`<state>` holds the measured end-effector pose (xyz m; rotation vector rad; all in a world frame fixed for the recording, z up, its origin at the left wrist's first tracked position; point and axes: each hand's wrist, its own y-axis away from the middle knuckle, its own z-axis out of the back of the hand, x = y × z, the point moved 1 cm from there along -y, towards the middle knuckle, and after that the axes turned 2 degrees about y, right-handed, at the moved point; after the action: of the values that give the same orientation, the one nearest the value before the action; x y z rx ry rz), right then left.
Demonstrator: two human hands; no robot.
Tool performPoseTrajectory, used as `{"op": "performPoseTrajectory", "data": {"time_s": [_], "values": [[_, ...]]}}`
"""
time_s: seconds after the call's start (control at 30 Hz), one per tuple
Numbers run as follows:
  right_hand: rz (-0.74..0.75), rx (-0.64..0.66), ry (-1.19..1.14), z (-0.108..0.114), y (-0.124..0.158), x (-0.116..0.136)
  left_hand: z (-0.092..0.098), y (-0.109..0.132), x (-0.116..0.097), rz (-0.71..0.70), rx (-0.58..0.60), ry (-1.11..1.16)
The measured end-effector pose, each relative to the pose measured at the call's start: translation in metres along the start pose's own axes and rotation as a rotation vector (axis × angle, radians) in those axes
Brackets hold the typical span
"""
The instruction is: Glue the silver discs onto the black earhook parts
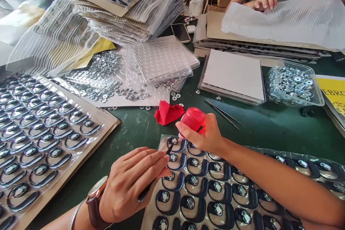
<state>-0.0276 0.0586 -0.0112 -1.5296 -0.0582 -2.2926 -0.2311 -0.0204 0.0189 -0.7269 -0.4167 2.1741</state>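
My left hand (134, 179), wearing a watch, is closed around a pair of dark tweezers (170, 147). Their tip points at a round metal piece on the top-left black curved part (180, 146) of the film-wrapped card (151, 212) in front of me. In my right hand (211, 134) is a small red squeeze bottle (192, 118), tilted with its nozzle down beside that same piece. Rows of similar black parts with silver centres cover the card. A crumpled red cloth (167, 112) lies just beyond the bottle.
Silver tweezers (223, 114) rest on the green table (129, 125). Behind are a clear tub of metal washers (296, 82), flat packs (233, 75) and loose washers (105, 61). Another card of parts (40, 129) lies left. A co-worker's hand (265, 1) touches wrapped sheets (283, 21).
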Motion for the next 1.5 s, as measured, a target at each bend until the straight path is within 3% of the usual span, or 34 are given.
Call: {"op": "performPoseTrajectory", "data": {"time_s": [0.33,0.63,1.03,1.17,1.33,1.5], "values": [[0.039,-0.024,0.001,-0.002,0.001,-0.001,0.004,-0.008,0.008,0.166,-0.053,0.109],[0.030,0.048,-0.047,-0.006,0.004,0.000,0.005,-0.015,0.020,0.370,-0.074,0.160],[0.124,0.085,0.292,-0.004,0.000,0.027,0.004,-0.004,0.017,0.371,-0.100,0.191],[0.164,0.044,0.229,-0.008,0.007,0.023,0.004,-0.004,0.021,0.441,-0.108,0.232],[0.081,-0.039,0.134,-0.011,0.013,0.015,0.002,0.001,0.027,0.541,-0.090,0.269],[0.009,-0.039,0.067,-0.013,0.015,0.012,0.000,0.003,0.028,0.557,-0.109,0.264]]}}
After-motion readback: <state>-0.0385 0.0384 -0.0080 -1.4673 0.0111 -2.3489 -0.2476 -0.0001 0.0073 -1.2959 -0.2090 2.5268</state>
